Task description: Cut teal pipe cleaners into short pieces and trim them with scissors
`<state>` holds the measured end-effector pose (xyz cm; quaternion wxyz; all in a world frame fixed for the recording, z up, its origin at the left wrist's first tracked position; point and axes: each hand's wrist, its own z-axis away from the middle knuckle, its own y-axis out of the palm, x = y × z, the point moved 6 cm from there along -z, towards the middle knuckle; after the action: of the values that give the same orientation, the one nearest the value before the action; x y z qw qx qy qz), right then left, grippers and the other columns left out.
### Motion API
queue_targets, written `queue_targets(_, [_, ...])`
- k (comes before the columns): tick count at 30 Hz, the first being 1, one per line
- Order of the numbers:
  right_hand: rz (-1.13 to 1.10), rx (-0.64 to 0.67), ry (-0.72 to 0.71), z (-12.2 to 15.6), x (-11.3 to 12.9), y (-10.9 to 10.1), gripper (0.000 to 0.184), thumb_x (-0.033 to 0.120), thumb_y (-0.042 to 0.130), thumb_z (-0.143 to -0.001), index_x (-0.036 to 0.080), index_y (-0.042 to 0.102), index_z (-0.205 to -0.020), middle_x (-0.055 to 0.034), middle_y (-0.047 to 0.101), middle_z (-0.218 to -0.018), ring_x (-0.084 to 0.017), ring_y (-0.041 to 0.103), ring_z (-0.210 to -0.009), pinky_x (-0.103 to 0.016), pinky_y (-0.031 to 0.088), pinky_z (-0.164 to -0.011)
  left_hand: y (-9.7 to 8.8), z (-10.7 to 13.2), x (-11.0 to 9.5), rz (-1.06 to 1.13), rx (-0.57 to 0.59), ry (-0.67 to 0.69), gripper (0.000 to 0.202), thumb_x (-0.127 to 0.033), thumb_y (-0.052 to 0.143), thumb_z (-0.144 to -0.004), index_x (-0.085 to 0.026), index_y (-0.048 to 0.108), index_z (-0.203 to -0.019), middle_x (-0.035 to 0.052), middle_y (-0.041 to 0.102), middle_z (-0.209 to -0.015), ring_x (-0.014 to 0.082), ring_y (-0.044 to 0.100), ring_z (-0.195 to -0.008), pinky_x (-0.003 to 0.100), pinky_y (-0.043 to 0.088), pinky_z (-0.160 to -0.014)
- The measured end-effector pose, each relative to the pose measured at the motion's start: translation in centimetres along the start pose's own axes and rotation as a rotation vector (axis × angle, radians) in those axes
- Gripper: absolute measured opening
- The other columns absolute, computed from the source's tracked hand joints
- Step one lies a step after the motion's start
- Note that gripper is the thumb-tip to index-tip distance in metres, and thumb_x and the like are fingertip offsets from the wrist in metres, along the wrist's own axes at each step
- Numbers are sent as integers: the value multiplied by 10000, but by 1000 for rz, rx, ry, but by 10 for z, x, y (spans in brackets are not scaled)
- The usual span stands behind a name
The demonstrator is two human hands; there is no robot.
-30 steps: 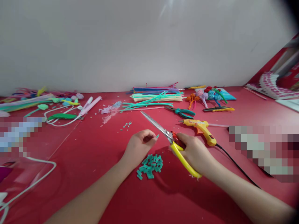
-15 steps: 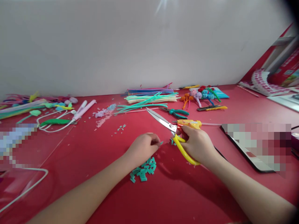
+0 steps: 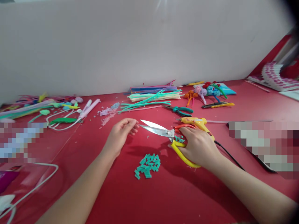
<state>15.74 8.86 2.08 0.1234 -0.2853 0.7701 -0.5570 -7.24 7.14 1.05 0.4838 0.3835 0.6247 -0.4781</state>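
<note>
Scissors (image 3: 167, 133) sit in our right hand (image 3: 198, 144), which wraps round their yellow and red handles (image 3: 179, 154); the 2 blades (image 3: 157, 130) stand a little apart and point toward 10 o'clock. Our left hand (image 3: 122, 133) is just beside the blade tips, thumb and fingers drawn together in a narrow pinch; whether anything small sits between them, or whether they touch the blades, we cannot tell.

Nearer us, on the red table (image 3: 130, 199), we see 1 pile of short green pieces (image 3: 147, 170), apart from both hands. Taking that pile as the centre of our clock, we find the scissors at 1 o'clock, our left hand between 10 and 11, and our right hand at 2. A smaller cluster of green bits (image 3: 179, 140) shows between the scissor handles. Beyond, a yellow glue gun (image 3: 195, 120) lies between 1 and 2 o'clock, teal pliers (image 3: 179, 110) at 1, and a bundle of fuzzy stems (image 3: 153, 96) at 12.
</note>
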Motion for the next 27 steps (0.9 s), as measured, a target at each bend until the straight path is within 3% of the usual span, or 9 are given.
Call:
queue_targets(3, [40, -21, -1, -2, -3, 0, 364, 526, 431, -691, 181, 530, -752, -42, 599, -695, -182, 537, -658, -259, 264, -544, -5, 1, -8, -15, -9, 54, 250, -364, 445, -753, -159, 589, -753, 51, 582, -738, 145, 534, -665, 249, 407, -625])
queue_targets(9, [103, -52, 128, -3, -21, 1, 395, 556, 417, -674, 180, 526, -728, -12, 523, -540, -136, 463, -484, -236, 188, -448, 21, 14, -12, -498, 266, 196, 164, -254, 493, -708, -173, 578, -595, 29, 581, -760, 142, 525, -698, 256, 389, -667])
queue_targets(14, [99, -60, 88, -3, -16, 2, 372, 547, 432, -660, 185, 510, -690, -16, 529, -555, -136, 460, -492, -229, 202, -452, 45, 21, 5, -316, 591, 46, 162, -237, 492, -707, -193, 636, -767, 34, 628, -827, 152, 567, -749, 275, 415, -705])
queue_targets(16, [100, -57, 76, -3, -14, 2, 342, 521, 444, -656, 184, 498, -673, -18, 533, -563, -138, 465, -501, -228, 208, -458, 37, 12, 15, -214, 469, -29, 192, -244, 506, -696, -194, 632, -832, 54, 624, -938, 174, 565, -841, 303, 409, -762])
queue_targets(19, [99, -36, 85, -2, -14, 2, 313, 495, 448, -654, 184, 484, -653, -18, 527, -552, -139, 461, -498, -229, 202, -458, 3, -4, 17, -215, -40, 2, 249, -243, 526, -673, -198, 595, -908, 61, 568, -1069, 187, 519, -960, 325, 369, -837])
queue_targets(20, [98, -32, 91, -2, -15, 2, 312, 495, 450, -651, 185, 484, -655, -17, 525, -549, -138, 459, -496, -228, 199, -458, -2, -4, 16, -213, -95, 24, 259, -248, 531, -669, -195, 585, -917, 60, 570, -1052, 184, 520, -950, 320, 374, -828])
queue_targets(21, [96, -26, 93, -2, -15, 2, 315, 498, 452, -647, 185, 486, -661, -16, 523, -547, -138, 458, -496, -227, 197, -458, -1, -4, 14, -209, -60, 37, 255, -260, 529, -673, -190, 581, -912, 58, 588, -995, 178, 531, -911, 311, 389, -800])
queue_targets(25, [98, -6, 91, -2, -14, 4, 318, 498, 451, -644, 185, 495, -672, -16, 525, -557, -137, 456, -504, -225, 191, -461, 31, 15, 7, -309, 479, -9, 180, -282, 528, -676, -171, 596, -801, 33, 613, -770, 151, 556, -710, 263, 418, -654])
queue_targets(27, [101, 3, 92, -1, -14, 5, 309, 492, 453, -642, 187, 492, -666, -13, 523, -558, -135, 453, -506, -224, 188, -460, 40, 26, 5, -429, 624, -19, 139, -249, 517, -669, -180, 601, -755, 21, 608, -738, 142, 552, -658, 246, 407, -604])
